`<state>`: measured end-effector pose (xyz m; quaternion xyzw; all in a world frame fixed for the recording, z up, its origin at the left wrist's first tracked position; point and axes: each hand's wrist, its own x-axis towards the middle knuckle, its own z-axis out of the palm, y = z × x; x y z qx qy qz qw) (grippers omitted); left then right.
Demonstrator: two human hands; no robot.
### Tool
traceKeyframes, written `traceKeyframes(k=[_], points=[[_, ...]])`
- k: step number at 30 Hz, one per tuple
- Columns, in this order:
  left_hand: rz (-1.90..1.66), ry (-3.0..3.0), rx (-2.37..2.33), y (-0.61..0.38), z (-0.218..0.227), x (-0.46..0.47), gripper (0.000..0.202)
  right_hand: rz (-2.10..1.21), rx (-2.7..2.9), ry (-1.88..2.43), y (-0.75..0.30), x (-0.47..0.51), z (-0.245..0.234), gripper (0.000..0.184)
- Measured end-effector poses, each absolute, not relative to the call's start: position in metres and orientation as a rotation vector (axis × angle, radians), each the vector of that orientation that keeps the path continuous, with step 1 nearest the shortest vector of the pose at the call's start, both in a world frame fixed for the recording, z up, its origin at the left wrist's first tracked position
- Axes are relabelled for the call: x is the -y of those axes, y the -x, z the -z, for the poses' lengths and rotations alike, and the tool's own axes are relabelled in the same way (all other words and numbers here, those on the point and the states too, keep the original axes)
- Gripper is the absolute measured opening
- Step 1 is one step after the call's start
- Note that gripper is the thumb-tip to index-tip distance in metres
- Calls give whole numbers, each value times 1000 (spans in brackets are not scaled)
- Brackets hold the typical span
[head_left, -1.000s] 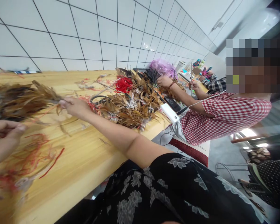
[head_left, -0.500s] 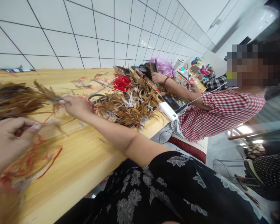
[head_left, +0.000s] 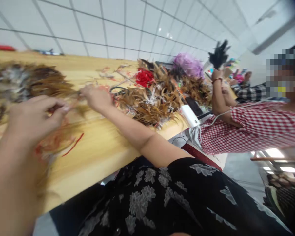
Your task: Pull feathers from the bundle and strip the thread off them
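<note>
My right hand is above the table with its fingertips pinched at the stem end of a bunch of brown feathers, blurred against the pile behind it. Lower and to the left, my left hand has thumb and forefinger pressed together on a thin strand, which runs toward the right fingertips. Motion smears both sets of fingertips. Beyond my left hand lies a pile of brown and grey feathers. Red thread scraps are on the table below the hands.
Right of my arm, a larger heap of brown feathers lies with a red bundle on the wooden table. A white power bank sits by the edge, cabled. A co-worker in a checked shirt holds up dark feathers.
The view has shifted, so the table and heaps appear further right. My hands stay close together, still pinching. The co-worker has raised a dark feather bunch off the table.
</note>
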<state>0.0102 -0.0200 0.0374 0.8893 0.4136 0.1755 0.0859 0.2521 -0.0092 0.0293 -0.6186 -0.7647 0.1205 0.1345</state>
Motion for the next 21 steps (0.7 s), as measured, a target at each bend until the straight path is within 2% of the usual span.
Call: traceKeyframes(k=[2,4,6,9,21], points=[[-503,-2580,-1341,-25,-58,34,50,-296,2176,1851,-252,7,-28,51],[-541,-2563,-1317,-34,-66,38,41,-188,2175,1926,-250,4,-27,53],[-641,-2527,-1245,-38,-64,36,29,-112,2199,1951,-247,5,-30,55],[-779,-2531,-1138,-36,-58,33,23,-42,2301,1959,-243,12,-39,53],[-1011,-2183,-1421,-9,-68,24,42,-108,2715,1461,-223,26,-64,48]])
